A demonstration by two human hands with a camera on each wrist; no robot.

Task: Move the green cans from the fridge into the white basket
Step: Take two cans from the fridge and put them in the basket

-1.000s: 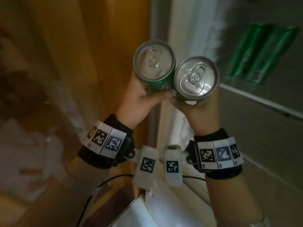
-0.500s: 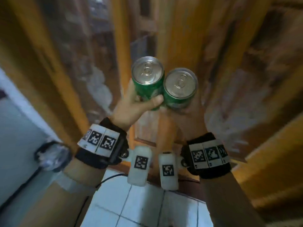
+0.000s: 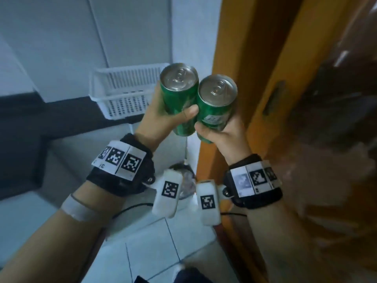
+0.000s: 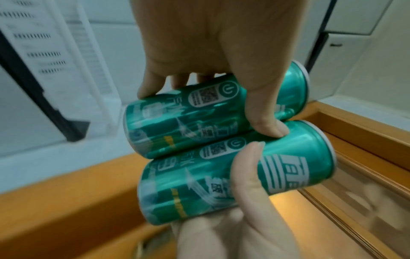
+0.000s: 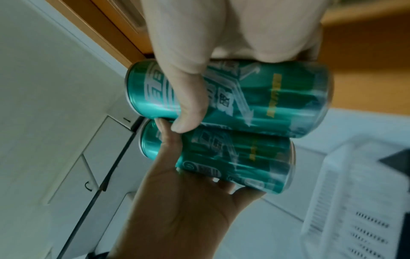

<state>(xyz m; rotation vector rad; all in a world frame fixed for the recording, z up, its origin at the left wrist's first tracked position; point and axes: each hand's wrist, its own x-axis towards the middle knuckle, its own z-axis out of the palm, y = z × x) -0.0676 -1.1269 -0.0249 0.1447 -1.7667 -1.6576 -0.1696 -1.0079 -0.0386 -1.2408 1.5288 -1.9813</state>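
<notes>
Now | left hand (image 3: 163, 117) grips can (image 3: 179, 94) | right hand (image 3: 226, 135) grips second can (image 3: 216, 103)

Two cans, one (image 3: 182, 103) beside the other (image 3: 214, 111), are glossy green with silver tops, white lettering and a thin yellow stripe down the side. The basket (image 3: 122, 92) behind them is white, its walls dotted with rows of small slots. The door frame (image 3: 234, 48) is orange-brown wood. Black wristbands (image 3: 122, 176) carry white tags printed with black square codes. The floor tiles (image 3: 146, 252) are pale with dark seams.
</notes>
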